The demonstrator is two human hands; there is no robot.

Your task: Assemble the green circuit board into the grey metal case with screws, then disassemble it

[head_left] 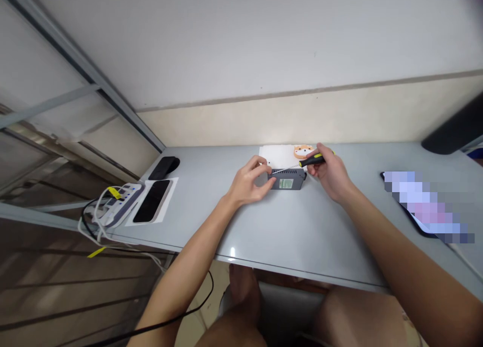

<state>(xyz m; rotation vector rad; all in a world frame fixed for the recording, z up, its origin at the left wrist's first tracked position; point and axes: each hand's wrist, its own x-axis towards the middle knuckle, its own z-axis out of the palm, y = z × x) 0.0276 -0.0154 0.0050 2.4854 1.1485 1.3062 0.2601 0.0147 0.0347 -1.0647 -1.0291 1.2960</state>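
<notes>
A small dark grey box [287, 179] with a pale label lies on the grey table [294, 231] near the wall. My left hand [252, 180] grips its left end, fingers curled round it. My right hand [329, 173] is closed on a screwdriver [311, 160] with a black and yellow handle; its thin shaft slants down left and its tip meets the box's top left edge. Behind the box lies a white sheet [277, 156] with a small orange cartoon animal figure [303, 150] on it.
At the left edge sit a white power strip [123, 198] with cables, a black phone [152, 200] on white paper, and a black case [164, 167]. A blurred-out device [426, 206] lies at the right. A dark object [453, 131] stands at far right. A wall runs behind.
</notes>
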